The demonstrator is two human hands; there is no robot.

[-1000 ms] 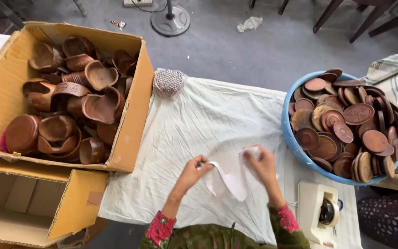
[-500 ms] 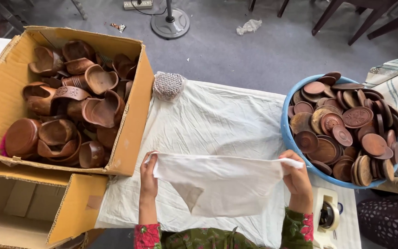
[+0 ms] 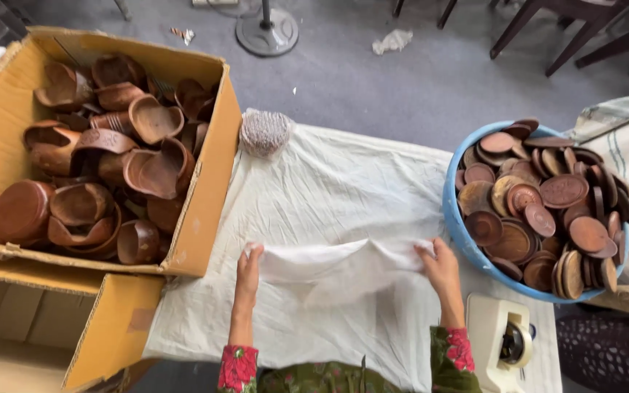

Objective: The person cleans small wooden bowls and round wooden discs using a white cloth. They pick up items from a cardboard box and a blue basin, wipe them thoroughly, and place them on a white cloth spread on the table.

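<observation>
Left hand (image 3: 247, 266) and right hand (image 3: 442, 268) grip a thin white sheet (image 3: 333, 263), spread flat but empty, beside the round blue tub of brown wooden lids (image 3: 451, 218).

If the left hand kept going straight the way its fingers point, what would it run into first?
The left hand, gripping one end of the white sheet, points away from the body. It would likely cross only bare white table cloth, then perhaps the mesh bundle at the far edge; depth is unclear.

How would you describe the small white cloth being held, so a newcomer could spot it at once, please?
Start at the white sheet covering the table, between the cardboard box and the blue tub. Near its front edge, the left hand and right hand stretch the small cloth between them. It is smoother than the sheet beneath.
</observation>
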